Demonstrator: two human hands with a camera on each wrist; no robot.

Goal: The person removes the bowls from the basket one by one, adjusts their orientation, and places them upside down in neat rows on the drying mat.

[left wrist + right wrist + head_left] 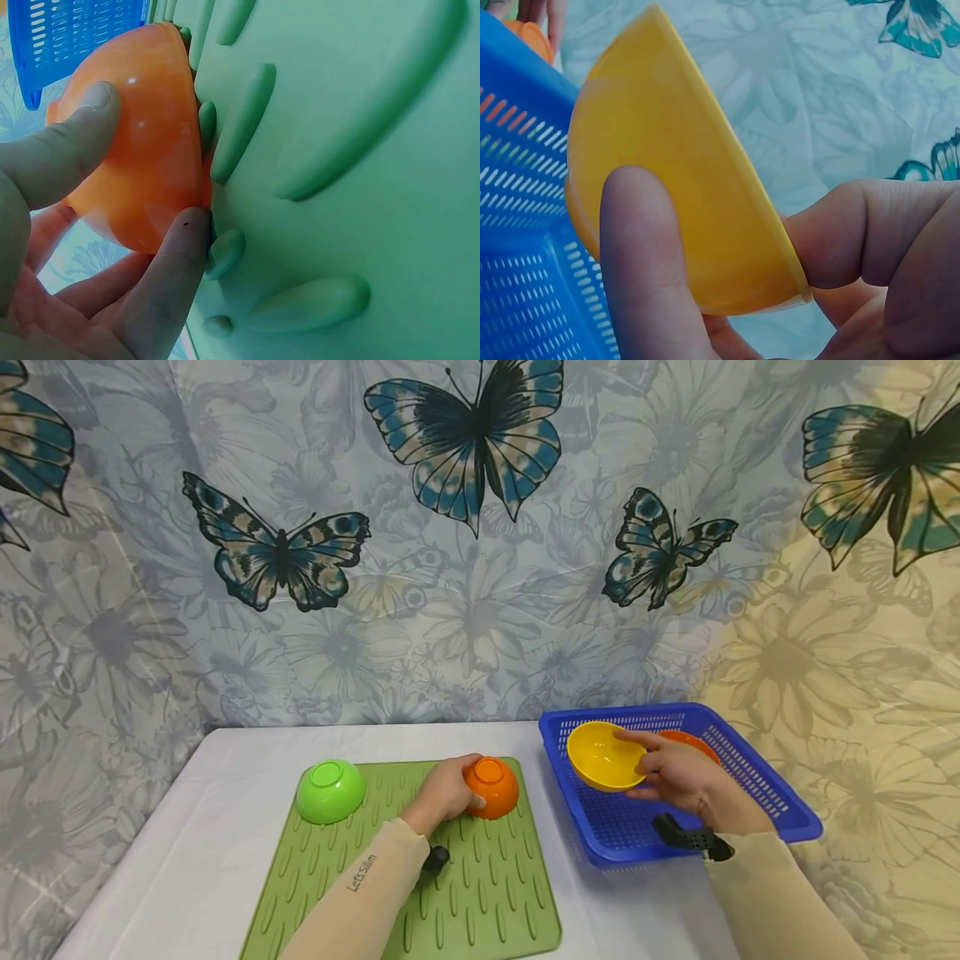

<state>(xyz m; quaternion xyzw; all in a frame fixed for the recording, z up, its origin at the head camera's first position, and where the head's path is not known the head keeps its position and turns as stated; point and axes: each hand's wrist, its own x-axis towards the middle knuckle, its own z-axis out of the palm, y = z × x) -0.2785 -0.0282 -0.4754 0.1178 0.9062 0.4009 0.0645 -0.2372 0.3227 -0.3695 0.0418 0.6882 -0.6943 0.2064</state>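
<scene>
An orange bowl point(492, 789) lies upside down at the far right part of the green ridged mat point(465, 893). My left hand point(447, 791) grips it from the left; in the left wrist view the thumb presses on the bowl's outside and a fingertip touches near its rim. Over the blue basket point(600, 847), my right hand point(686, 781) pinches a yellow bowl point(600, 756) by its right side, with its inside turned toward the head camera. In the right wrist view the thumb lies on the bowl's outer wall point(690, 202). A green bowl point(330, 793) stands upside down at the mat's far left.
Behind my right hand, another orange-red bowl point(693, 743) sits in the basket, partly hidden. The basket stands on the right of the white table point(172, 843). A cloth with butterflies point(480, 635) hangs behind the table.
</scene>
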